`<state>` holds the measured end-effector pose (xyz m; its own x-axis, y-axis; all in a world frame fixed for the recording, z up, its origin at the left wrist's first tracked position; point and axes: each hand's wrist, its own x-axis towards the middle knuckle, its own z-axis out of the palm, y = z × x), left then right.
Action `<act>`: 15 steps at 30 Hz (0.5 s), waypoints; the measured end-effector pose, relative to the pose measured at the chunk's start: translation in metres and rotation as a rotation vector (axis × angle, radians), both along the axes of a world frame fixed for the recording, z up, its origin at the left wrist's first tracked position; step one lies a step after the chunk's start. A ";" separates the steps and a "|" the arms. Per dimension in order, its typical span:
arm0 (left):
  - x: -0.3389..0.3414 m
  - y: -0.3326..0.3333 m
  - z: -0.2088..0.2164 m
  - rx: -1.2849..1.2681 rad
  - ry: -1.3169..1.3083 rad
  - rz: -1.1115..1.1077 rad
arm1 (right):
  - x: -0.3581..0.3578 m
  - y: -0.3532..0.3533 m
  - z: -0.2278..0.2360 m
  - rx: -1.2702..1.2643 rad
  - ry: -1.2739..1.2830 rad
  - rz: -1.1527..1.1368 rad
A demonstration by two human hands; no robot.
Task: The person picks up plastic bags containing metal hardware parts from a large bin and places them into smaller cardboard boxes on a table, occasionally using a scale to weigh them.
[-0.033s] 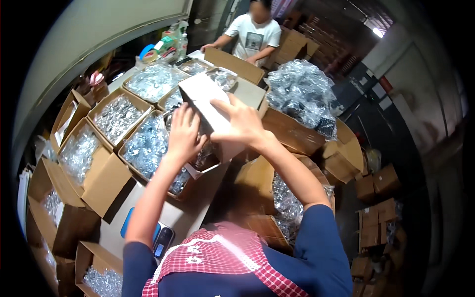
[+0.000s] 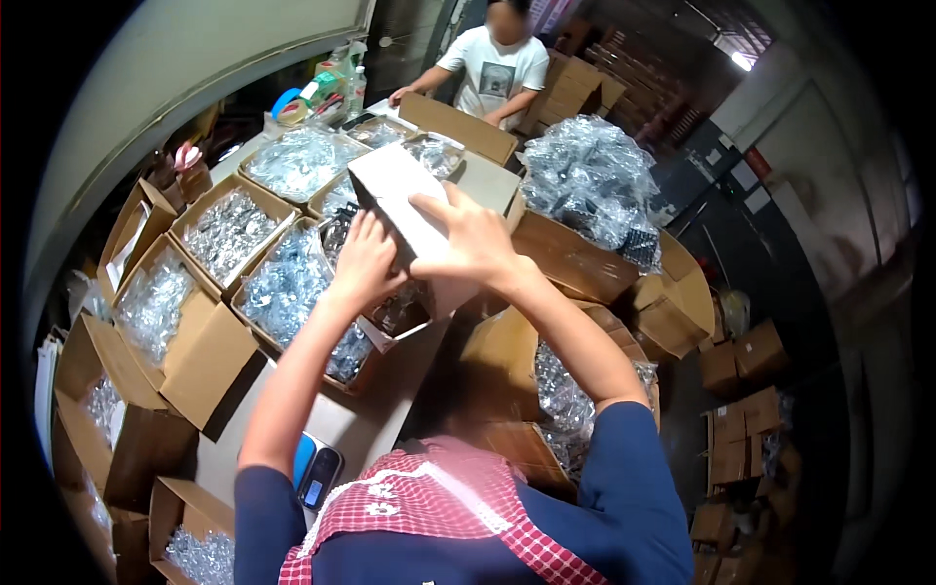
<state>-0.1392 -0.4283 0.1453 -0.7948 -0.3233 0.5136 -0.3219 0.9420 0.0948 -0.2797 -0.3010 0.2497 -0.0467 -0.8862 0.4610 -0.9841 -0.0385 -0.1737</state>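
Observation:
A white cardboard box (image 2: 402,185) stands tilted over the middle of the table. My right hand (image 2: 468,234) grips its upper face, with fingers and thumb apart across the white panel. Just left of it, my left hand (image 2: 366,261) has its fingers curled down at the shaded side of the box, and whatever they hold is hidden. Beneath and beside that hand sits an open carton (image 2: 398,333) with dark items in clear wrapping. Another carton of bluish clear bags (image 2: 288,283) lies left of my left forearm.
Open cartons of silvery wrapped parts (image 2: 229,234) crowd the left side. A large heap of clear bags (image 2: 590,185) tops a carton at right. By my left elbow lies a small device with a lit display (image 2: 319,478). A co-worker (image 2: 492,73) stands across the table.
My left hand's fingers have drawn together and curled in at the box's side. The white box has shifted very slightly left, with my right hand still on it.

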 end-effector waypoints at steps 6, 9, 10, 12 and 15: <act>-0.050 -0.027 0.017 0.569 0.226 -0.418 | -0.005 0.006 -0.005 0.042 0.009 -0.012; -0.045 -0.013 0.004 0.025 -0.033 -0.124 | -0.010 0.010 -0.013 -0.040 0.034 0.023; -0.039 -0.011 -0.003 0.122 -0.119 -0.049 | -0.010 0.009 -0.012 -0.041 0.033 0.040; -0.028 -0.012 -0.005 0.210 -0.397 -0.007 | -0.007 0.011 -0.006 -0.001 -0.010 0.005; -0.003 -0.004 -0.021 0.040 -0.355 0.003 | -0.008 0.009 -0.001 0.004 0.003 0.013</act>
<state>-0.1424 -0.4321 0.1248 -0.9206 -0.3399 0.1924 -0.3440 0.9389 0.0130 -0.2872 -0.2924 0.2486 -0.0335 -0.8885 0.4576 -0.9840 -0.0508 -0.1708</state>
